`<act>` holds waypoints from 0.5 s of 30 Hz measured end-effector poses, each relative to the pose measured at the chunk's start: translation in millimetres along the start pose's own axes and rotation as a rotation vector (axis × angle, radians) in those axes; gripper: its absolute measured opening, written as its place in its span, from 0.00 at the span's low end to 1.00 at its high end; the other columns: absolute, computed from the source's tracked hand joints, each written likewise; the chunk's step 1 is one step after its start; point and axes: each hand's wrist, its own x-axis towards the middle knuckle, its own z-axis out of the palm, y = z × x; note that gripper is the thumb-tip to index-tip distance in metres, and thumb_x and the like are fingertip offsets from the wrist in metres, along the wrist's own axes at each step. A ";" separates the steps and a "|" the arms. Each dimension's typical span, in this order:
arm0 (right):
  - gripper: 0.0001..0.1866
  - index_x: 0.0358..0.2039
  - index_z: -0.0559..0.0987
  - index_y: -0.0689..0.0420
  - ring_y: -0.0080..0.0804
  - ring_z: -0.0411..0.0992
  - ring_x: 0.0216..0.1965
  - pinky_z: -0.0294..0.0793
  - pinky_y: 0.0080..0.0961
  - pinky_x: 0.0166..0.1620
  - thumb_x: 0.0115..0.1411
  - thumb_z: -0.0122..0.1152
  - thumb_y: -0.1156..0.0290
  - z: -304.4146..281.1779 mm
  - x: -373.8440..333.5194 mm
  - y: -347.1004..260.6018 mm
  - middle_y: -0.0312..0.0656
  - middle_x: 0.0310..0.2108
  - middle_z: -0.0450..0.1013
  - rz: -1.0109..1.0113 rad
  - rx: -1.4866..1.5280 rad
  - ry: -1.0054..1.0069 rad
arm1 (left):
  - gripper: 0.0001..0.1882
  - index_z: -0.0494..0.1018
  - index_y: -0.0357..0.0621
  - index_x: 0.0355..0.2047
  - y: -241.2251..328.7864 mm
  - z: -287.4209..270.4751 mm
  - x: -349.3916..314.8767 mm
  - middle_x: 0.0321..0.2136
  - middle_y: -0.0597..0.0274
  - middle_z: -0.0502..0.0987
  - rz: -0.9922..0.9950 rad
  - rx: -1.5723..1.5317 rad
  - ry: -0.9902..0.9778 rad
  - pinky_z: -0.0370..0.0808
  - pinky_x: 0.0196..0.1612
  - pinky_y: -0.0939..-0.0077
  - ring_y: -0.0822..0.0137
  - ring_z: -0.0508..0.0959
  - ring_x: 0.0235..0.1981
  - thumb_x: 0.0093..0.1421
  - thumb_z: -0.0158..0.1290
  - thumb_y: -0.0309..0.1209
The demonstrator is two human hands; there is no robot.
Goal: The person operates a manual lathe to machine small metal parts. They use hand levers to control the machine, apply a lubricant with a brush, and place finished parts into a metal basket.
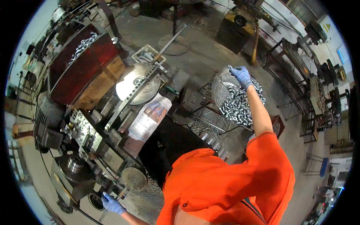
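Note:
My right hand [242,76], in a blue-grey glove, is raised over the far side of a round perforated metal basket [221,92]. Its fingers are pinched together, and a small pale metal part [230,68] peeks out at the tips. Many short, shiny cylindrical metal parts [237,106] with holes through them fill the basket's near and right side. At the lower left, my left hand [113,204], gloved alike, is closed around a metal lever [122,192] on the machine. Close to that hand are a chuck-like round metal piece [75,164] and a dark ring [95,201].
A perforated flat bar [132,95] lies across a round metal disc [129,88]. A printed sack [149,122] lies beside my dark-clothed leg. Dark red bins [84,62] with metal parts stand at left. A broom [255,48] leans beyond the basket, and metal racks [313,97] line the right.

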 end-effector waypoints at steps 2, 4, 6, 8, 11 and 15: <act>0.28 0.34 0.80 0.63 0.41 0.75 0.39 0.71 0.30 0.44 0.49 0.59 0.47 -4.1 -1.8 20.2 0.50 0.35 0.77 -0.036 -0.072 -0.005 | 0.23 0.71 0.33 0.23 0.3 -4.0 -0.7 0.10 0.62 0.66 0.024 0.028 -0.020 0.61 0.19 0.69 0.69 0.62 0.13 0.62 0.48 0.44; 0.30 0.33 0.79 0.66 0.42 0.76 0.35 0.73 0.31 0.41 0.45 0.66 0.47 -5.1 -1.4 41.0 0.52 0.32 0.77 -0.041 -0.290 0.040 | 0.24 0.70 0.33 0.21 -4.7 -4.5 -1.7 0.10 0.63 0.66 0.025 0.032 -0.003 0.60 0.18 0.69 0.70 0.62 0.12 0.62 0.48 0.44; 0.34 0.35 0.79 0.64 0.49 0.74 0.38 0.72 0.34 0.44 0.43 0.62 0.41 3.1 -7.8 44.4 0.55 0.34 0.76 0.039 -0.561 -0.085 | 0.23 0.69 0.34 0.20 0.1 -5.8 -3.7 0.10 0.64 0.66 0.057 0.033 0.020 0.59 0.17 0.69 0.71 0.61 0.12 0.62 0.48 0.44; 0.34 0.36 0.79 0.63 0.50 0.73 0.39 0.71 0.35 0.45 0.44 0.59 0.40 14.1 -17.9 39.7 0.55 0.35 0.75 -0.019 -0.670 -0.201 | 0.23 0.70 0.34 0.21 -4.8 -5.3 -2.9 0.10 0.64 0.65 -0.002 -0.007 0.001 0.59 0.18 0.69 0.71 0.61 0.12 0.62 0.48 0.44; 0.33 0.36 0.79 0.62 0.50 0.72 0.41 0.70 0.35 0.48 0.46 0.55 0.42 37.6 -12.1 62.5 0.55 0.38 0.74 -0.160 -0.773 -0.323 | 0.22 0.71 0.34 0.23 -20.2 -6.7 0.9 0.10 0.63 0.65 -0.024 0.031 -0.010 0.59 0.18 0.69 0.71 0.60 0.12 0.61 0.48 0.43; 0.30 0.36 0.80 0.59 0.49 0.72 0.43 0.68 0.38 0.49 0.48 0.54 0.43 55.2 1.5 96.8 0.55 0.40 0.73 -0.289 -0.781 -0.273 | 0.22 0.73 0.32 0.26 -0.9 1.1 4.1 0.11 0.62 0.65 0.053 0.071 0.015 0.60 0.19 0.70 0.70 0.61 0.13 0.61 0.48 0.43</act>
